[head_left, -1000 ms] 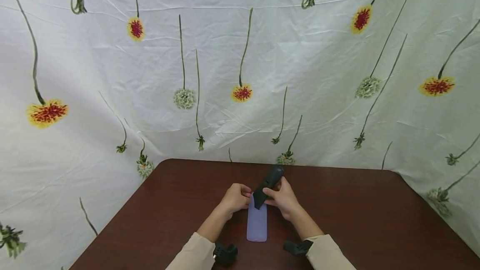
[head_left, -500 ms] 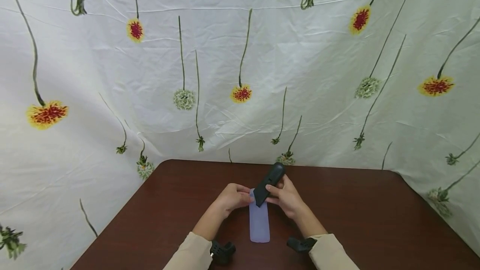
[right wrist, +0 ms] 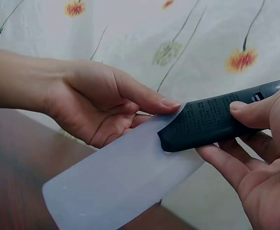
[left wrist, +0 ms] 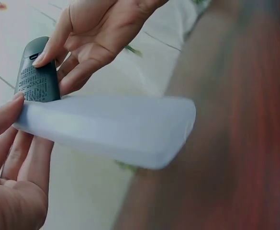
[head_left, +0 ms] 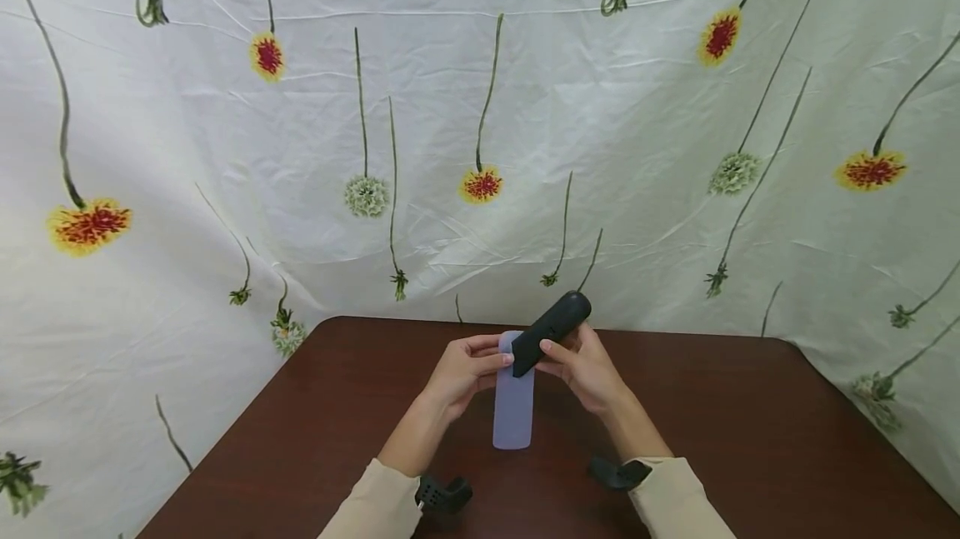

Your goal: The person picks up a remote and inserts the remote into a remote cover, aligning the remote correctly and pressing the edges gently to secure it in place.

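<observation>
Your left hand (head_left: 461, 371) pinching a translucent cover (head_left: 513, 414), your right hand (head_left: 588, 368) gripping a black device (head_left: 557, 326), tilted across it.

Apparently indoors, room type unclear: flower-printed cloth (head_left: 435, 122) hangs behind a reddish-brown table (head_left: 330, 422).

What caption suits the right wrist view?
Left fingers hold a translucent cover; right fingers grip a black remote control overlapping it.

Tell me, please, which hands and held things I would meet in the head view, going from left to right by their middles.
Left hand, long pale lilac piece, black handheld device, right hand.
</observation>
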`<act>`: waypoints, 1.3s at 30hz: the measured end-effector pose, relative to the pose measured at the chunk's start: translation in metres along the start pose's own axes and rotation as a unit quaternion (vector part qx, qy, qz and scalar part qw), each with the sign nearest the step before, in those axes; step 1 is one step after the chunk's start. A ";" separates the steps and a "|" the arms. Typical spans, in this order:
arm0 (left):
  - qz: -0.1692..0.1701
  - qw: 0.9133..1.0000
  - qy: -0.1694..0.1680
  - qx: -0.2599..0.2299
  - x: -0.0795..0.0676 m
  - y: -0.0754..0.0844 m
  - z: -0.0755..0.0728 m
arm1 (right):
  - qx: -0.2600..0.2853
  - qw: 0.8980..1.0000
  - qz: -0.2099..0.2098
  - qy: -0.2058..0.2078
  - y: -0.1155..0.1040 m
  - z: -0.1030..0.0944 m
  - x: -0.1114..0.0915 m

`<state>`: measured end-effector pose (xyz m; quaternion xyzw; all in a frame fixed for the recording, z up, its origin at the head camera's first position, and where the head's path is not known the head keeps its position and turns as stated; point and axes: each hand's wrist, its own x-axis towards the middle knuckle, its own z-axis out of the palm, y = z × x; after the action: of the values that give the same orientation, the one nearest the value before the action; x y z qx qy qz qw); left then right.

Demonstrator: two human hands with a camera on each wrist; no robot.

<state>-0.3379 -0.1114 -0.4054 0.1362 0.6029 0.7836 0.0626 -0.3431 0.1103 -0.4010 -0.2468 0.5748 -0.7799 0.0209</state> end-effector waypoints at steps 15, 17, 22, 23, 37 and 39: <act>0.106 0.990 -0.027 0.090 -0.014 0.040 0.018 | -0.062 0.996 -0.056 -0.016 -0.052 0.015 -0.008; 0.115 0.988 -0.035 0.098 -0.015 0.042 0.019 | -0.070 0.996 -0.055 -0.010 -0.055 0.016 -0.009; 0.131 0.984 -0.047 0.115 -0.019 0.048 0.022 | -0.074 0.996 -0.057 -0.002 -0.060 0.017 -0.010; 0.132 0.983 -0.046 0.119 -0.020 0.050 0.023 | -0.073 0.996 -0.059 0.000 -0.060 0.018 -0.010; 0.152 0.976 -0.023 0.154 -0.020 0.078 0.047 | -0.051 0.990 -0.128 0.043 -0.073 0.027 -0.011; 0.160 0.977 -0.027 0.137 -0.021 0.081 0.049 | -0.082 0.983 -0.149 0.064 -0.074 0.030 -0.012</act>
<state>-0.2980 -0.0932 -0.3191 0.2592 0.6728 0.6897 -0.0666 -0.3014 0.1124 -0.3314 -0.2800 0.5935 -0.7390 -0.1526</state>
